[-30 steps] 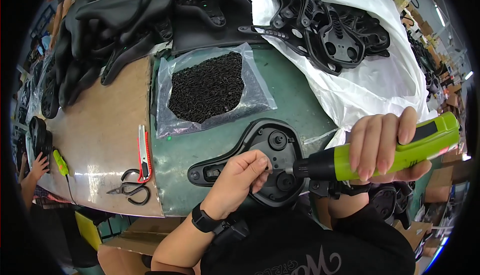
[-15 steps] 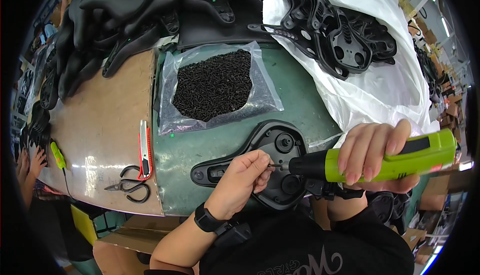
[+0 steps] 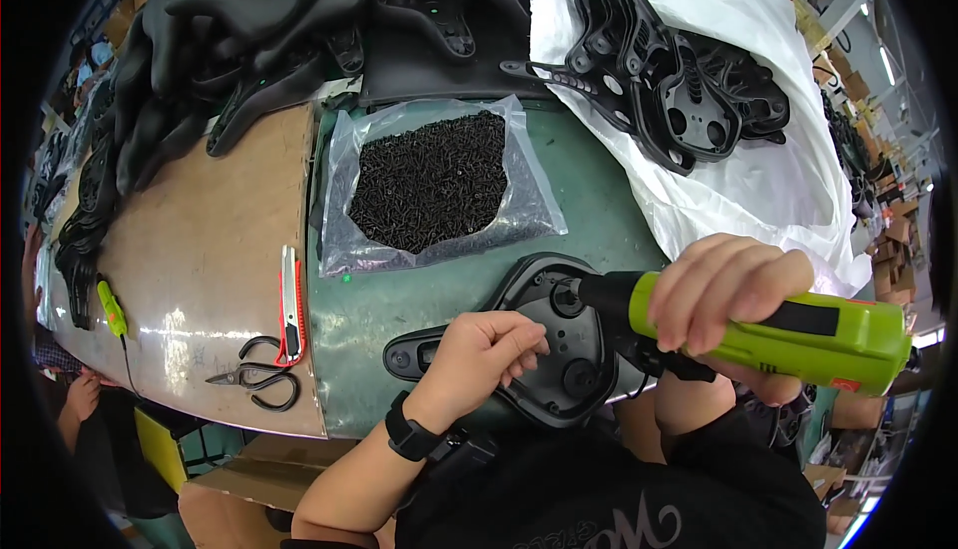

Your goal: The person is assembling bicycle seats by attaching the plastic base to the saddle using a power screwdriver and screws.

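A black bike saddle lies on the green tabletop in front of me, underside up, its narrow nose pointing left. My right hand is wrapped round a lime-green electric screwdriver. The driver's black front end points left, its tip at the far round boss in the saddle's wide part. Over the saddle's middle, my left hand is closed, thumb pressed to curled fingers; whatever it may hold is hidden. Beyond the saddle sits a clear plastic bag heaped with black screws.
At left lie a red box cutter, black-handled scissors and another green corded driver. Black padded saddles pile up at the far left. Black plastic saddle bases rest on a white sack at far right. A co-worker's hand shows at the left edge.
The driver's tip has moved from beside my left fingers to the far boss, with my right hand tilting it. The left hand stays near the same spot. The co-worker's hands have moved down.
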A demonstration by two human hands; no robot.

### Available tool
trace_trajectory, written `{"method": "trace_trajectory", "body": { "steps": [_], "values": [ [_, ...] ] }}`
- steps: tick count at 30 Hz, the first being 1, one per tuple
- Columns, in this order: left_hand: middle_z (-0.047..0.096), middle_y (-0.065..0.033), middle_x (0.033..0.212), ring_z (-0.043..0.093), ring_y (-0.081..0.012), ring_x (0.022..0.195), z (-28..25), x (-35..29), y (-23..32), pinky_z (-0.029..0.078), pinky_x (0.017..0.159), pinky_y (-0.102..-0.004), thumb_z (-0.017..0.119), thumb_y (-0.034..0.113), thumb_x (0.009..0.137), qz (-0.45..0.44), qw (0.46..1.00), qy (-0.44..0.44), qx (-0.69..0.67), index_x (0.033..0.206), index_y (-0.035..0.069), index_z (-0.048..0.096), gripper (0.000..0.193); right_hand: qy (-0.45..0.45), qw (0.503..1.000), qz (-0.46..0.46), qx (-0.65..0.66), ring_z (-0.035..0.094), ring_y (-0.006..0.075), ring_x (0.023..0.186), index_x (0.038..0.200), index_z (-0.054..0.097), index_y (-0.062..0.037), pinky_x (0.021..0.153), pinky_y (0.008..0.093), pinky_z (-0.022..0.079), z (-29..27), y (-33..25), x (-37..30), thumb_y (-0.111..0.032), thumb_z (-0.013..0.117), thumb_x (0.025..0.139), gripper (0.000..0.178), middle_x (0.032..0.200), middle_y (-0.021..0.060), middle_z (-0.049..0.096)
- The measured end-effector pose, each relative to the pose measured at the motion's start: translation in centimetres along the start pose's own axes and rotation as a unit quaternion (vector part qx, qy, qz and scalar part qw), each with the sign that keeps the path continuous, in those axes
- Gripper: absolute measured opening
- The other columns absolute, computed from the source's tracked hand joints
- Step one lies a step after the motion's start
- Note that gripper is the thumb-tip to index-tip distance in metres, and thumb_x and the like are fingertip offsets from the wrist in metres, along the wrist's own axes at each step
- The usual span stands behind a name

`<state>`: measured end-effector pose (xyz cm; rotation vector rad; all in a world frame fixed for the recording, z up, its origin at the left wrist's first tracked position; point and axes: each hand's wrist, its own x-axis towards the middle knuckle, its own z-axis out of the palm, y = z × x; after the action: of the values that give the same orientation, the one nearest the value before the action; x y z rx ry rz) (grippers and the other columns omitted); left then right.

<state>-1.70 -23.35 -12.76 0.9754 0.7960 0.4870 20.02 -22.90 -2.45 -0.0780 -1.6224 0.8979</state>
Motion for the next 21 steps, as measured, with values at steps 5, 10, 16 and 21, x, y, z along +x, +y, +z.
{"method": "trace_trajectory", "body": {
  "steps": [5,10,16,21],
  "values": [
    [0.062,-0.0002,0.070,0.055,-0.0047,0.059,0.2,-0.1,-0.1,0.046,0.053,-0.0188,0.056,0.017,0.095,0.003,0.997,-0.004,0.079,0.087,0.001,0.066,0.020,-0.022,1.000,0.013,-0.004,0.064,0.0236,0.055,0.100,0.049,0.0007,0.051,0.0348,0.054,-0.2,1.5,0.2,-0.041,0.072,0.082,0.051,0.073,0.0097,0.063],
    [0.060,-0.0003,0.067,0.055,-0.0061,0.059,0.5,-0.4,0.2,0.046,0.054,-0.0216,0.057,0.015,0.093,0.021,0.993,-0.008,0.112,0.088,0.001,0.064,0.016,-0.062,0.997,0.042,0.006,0.064,0.0259,0.057,0.102,0.051,0.0018,0.053,0.0368,0.054,-0.7,1.7,0.5,-0.039,0.075,0.080,0.052,0.075,0.0117,0.064],
    [0.060,-0.0030,0.066,0.057,-0.0085,0.058,0.4,-0.2,0.2,0.047,0.055,-0.0237,0.059,0.014,0.091,0.050,0.987,-0.020,0.150,0.089,0.000,0.063,0.014,-0.132,0.989,0.064,0.016,0.066,0.0304,0.061,0.104,0.055,0.0045,0.054,0.0400,0.055,-1.4,2.5,0.9,-0.035,0.077,0.079,0.052,0.078,0.0152,0.064],
    [0.062,-0.0078,0.068,0.060,-0.0163,0.060,0.4,0.0,-0.2,0.048,0.058,-0.0282,0.060,0.014,0.089,0.072,0.979,-0.033,0.187,0.088,0.001,0.063,0.013,-0.156,0.985,0.072,0.006,0.066,0.0327,0.062,0.098,0.056,0.0071,0.055,0.0421,0.054,-0.9,2.8,1.4,-0.033,0.080,0.075,0.052,0.077,0.0165,0.064]
  ]
}}
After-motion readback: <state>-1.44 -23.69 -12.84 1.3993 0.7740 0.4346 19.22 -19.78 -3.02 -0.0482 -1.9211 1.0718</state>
